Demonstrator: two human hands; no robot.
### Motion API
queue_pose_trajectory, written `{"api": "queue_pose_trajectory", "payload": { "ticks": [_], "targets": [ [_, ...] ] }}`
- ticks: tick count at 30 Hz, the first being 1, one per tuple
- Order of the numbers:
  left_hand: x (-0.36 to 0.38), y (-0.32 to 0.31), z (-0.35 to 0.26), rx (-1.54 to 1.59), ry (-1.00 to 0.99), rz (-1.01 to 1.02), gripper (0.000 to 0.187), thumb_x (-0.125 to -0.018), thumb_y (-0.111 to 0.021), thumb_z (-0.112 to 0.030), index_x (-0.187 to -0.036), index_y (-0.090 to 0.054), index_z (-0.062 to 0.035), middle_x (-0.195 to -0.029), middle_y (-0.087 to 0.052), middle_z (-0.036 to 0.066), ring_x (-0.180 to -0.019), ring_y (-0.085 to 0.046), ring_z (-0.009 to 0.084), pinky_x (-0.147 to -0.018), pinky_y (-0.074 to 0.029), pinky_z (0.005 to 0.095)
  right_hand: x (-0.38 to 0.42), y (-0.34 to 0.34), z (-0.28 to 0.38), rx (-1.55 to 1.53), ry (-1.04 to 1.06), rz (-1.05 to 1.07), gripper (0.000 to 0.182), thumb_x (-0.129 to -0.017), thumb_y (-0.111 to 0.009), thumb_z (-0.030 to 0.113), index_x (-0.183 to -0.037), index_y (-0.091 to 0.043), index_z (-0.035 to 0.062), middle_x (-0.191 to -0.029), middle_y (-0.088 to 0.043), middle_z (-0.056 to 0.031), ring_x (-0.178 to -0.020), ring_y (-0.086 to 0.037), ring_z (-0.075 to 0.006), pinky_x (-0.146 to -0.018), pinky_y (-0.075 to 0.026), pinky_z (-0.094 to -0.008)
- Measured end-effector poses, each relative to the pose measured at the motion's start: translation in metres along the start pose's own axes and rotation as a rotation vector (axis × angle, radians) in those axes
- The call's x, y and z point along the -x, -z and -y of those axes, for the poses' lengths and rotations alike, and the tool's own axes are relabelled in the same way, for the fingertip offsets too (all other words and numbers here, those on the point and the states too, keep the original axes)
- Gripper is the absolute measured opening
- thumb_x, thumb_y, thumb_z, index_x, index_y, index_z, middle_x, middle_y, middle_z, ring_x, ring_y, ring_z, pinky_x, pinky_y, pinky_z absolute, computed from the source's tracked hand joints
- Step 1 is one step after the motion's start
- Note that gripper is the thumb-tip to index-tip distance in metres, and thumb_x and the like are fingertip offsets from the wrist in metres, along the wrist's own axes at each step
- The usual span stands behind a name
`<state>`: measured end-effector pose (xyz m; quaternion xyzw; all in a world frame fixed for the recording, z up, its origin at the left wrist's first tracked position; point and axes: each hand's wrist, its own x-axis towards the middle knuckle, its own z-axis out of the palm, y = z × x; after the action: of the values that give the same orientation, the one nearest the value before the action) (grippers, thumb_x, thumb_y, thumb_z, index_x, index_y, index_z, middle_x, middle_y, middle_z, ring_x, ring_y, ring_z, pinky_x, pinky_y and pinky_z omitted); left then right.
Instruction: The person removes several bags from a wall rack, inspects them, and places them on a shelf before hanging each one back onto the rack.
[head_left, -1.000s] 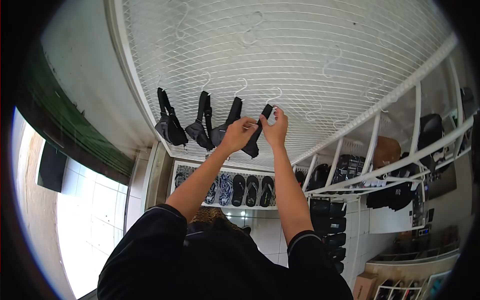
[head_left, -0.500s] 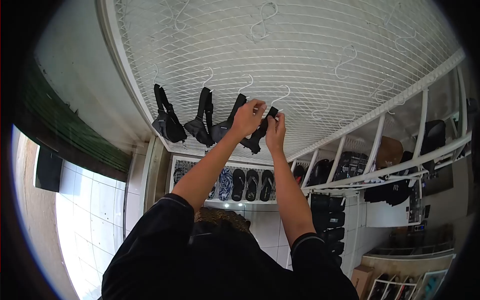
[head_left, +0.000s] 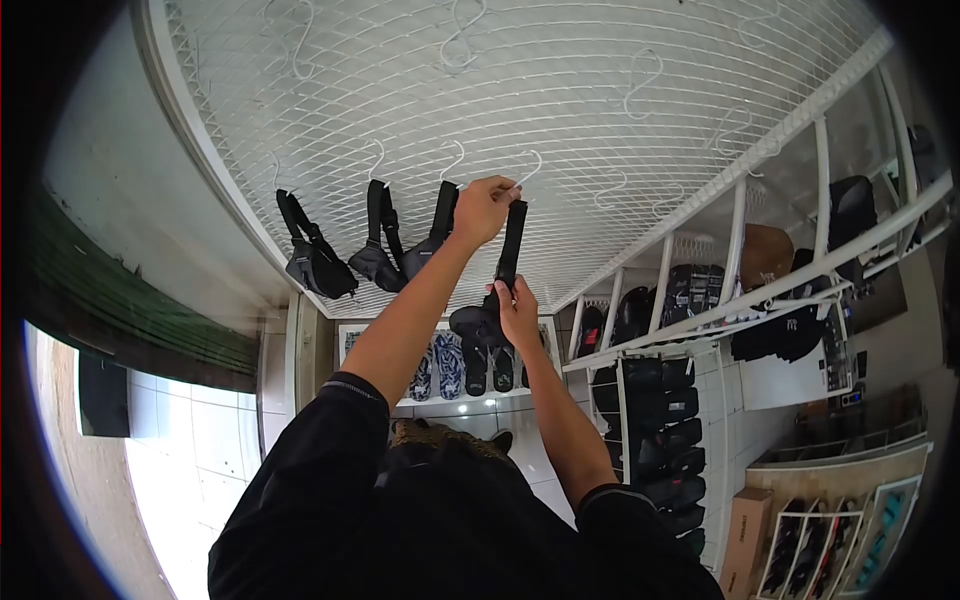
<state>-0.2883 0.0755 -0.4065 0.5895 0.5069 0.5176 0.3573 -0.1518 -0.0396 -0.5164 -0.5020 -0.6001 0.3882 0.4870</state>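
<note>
A black sling bag (head_left: 477, 326) hangs by its strap from a white S-hook (head_left: 536, 160) on the wire mesh panel (head_left: 400, 90). My left hand (head_left: 484, 212) is closed, its fingertips pinching the lower part of this hook just above the strap's top. Lower down, my right hand (head_left: 517, 314) is wrapped round the strap where it meets the bag's body. Left of my hands, three more black sling bags hang in a row from hooks: one at the far left (head_left: 322, 262), a middle one (head_left: 376, 262), and one (head_left: 428, 250) partly behind my left forearm.
Several bare S-hooks (head_left: 641, 85) hang elsewhere on the mesh. Below, a rack (head_left: 545, 380) holds patterned and black flip-flops (head_left: 448, 365). White shelving rails (head_left: 740, 270) with bags and caps run along the right. Black items are stacked (head_left: 665, 435) beneath them.
My right hand has moved down the strap to the bag's body, and the strap now hangs straight. My left hand has moved up to the hook. The view has shifted.
</note>
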Motion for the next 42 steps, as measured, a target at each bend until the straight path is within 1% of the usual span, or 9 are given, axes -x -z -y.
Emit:
{"api": "queue_pose_trajectory", "payload": {
  "ticks": [7,12,19,22,26,29,34,37,42],
  "targets": [
    [-0.011,-0.002,0.017,-0.02,0.047,-0.011,0.021,-0.088,-0.07,-0.023,-0.105,-0.075,-0.0112,-0.094,-0.076,0.01,-0.086,-0.074,0.0221,-0.077,-0.056,0.0331,-0.011,0.014,0.036,-0.059,0.005,-0.212,0.018,-0.102,-0.055,0.017,-0.101,-0.06,-0.0005,-0.091,-0.071,-0.0081,-0.088,-0.067,-0.013,-0.078,-0.05,-0.0281],
    [0.001,-0.001,0.015,0.024,0.042,0.006,0.026,-0.09,-0.068,-0.017,-0.107,-0.072,0.0026,-0.09,-0.075,0.011,-0.078,-0.073,0.0163,-0.073,-0.054,0.0268,-0.02,0.039,0.081,-0.194,0.084,-0.236,0.018,-0.101,-0.057,0.016,-0.105,-0.061,-0.0011,-0.09,-0.07,-0.0071,-0.085,-0.064,-0.0093,-0.077,-0.048,-0.0242],
    [0.051,0.026,-0.009,0.107,0.056,0.407,0.048,-0.094,-0.067,-0.028,-0.131,-0.06,0.0014,-0.119,-0.068,0.017,-0.111,-0.064,0.0231,-0.098,-0.048,0.0343,-0.021,0.057,0.135,-0.294,0.178,-0.233,0.019,-0.101,-0.058,0.013,-0.108,-0.061,-0.0038,-0.092,-0.069,-0.0077,-0.086,-0.064,-0.0087,-0.075,-0.049,-0.0227],
    [0.08,0.039,-0.029,0.042,-0.064,0.652,0.07,-0.083,-0.079,-0.037,-0.14,-0.053,-0.0068,-0.14,-0.057,0.011,-0.131,-0.051,0.0255,-0.112,-0.035,0.0427,-0.007,0.067,0.156,-0.22,0.07,-0.186,0.019,-0.096,-0.065,0.014,-0.105,-0.063,-0.0027,-0.088,-0.068,-0.0042,-0.076,-0.061,-0.0061,-0.067,-0.048,-0.0218],
    [0.115,0.038,-0.046,-0.089,-0.102,0.794,0.101,-0.06,-0.093,-0.04,-0.14,-0.049,0.0028,-0.141,-0.053,0.021,-0.135,-0.047,0.0297,-0.114,-0.033,0.0394,0.01,0.073,0.172,-0.114,0.019,-0.125,0.023,-0.093,-0.07,0.012,-0.11,-0.065,-0.002,-0.091,-0.068,-0.0035,-0.074,-0.061,-0.0031,-0.063,-0.047,-0.018],
    [0.149,0.021,-0.054,-0.002,0.11,0.894,0.061,-0.07,-0.087,-0.028,-0.119,-0.066,0.0012,-0.105,-0.071,0.014,-0.097,-0.066,0.0223,-0.091,-0.05,0.0342,0.017,0.072,0.168,-0.133,0.015,-0.238,0.03,-0.09,-0.073,0.013,-0.115,-0.062,-0.0006,-0.087,-0.066,-0.0038,-0.068,-0.056,-0.0023,-0.059,-0.044,-0.0177],
    [0.169,0.002,-0.045,0.105,0.149,0.742,0.033,-0.076,-0.082,-0.015,-0.103,-0.071,0.0011,-0.084,-0.071,0.009,-0.073,-0.063,0.014,-0.072,-0.052,0.03,0.026,0.088,0.164,-0.104,0.084,-0.517,0.068,-0.087,-0.075,0.009,-0.144,-0.037,0.0113,-0.079,-0.061,-0.0048,-0.058,-0.046,-0.0021,-0.052,-0.037,-0.0185],
    [0.171,-0.002,-0.048,0.197,0.105,0.68,0.025,-0.079,-0.082,-0.009,-0.099,-0.072,0.0012,-0.083,-0.071,0.007,-0.072,-0.062,0.0109,-0.068,-0.052,0.028,0.027,0.115,0.137,0.003,0.036,-0.514,0.029,-0.086,-0.075,0.01,-0.112,-0.065,0.0034,-0.076,-0.059,0.0003,-0.059,-0.046,-0.0022,-0.052,-0.036,-0.0183],
    [0.171,-0.019,-0.059,0.299,0.086,0.604,0.02,-0.085,-0.079,-0.012,-0.097,-0.07,0.0018,-0.083,-0.07,0.003,-0.074,-0.061,0.0081,-0.069,-0.052,0.0252,0.058,0.148,0.1,-0.167,-0.276,-0.382,0.02,-0.093,-0.067,0.021,-0.089,-0.073,0.0021,-0.065,-0.055,0.0039,-0.06,-0.048,-0.0026,-0.053,-0.037,-0.0201]
  ]
}}
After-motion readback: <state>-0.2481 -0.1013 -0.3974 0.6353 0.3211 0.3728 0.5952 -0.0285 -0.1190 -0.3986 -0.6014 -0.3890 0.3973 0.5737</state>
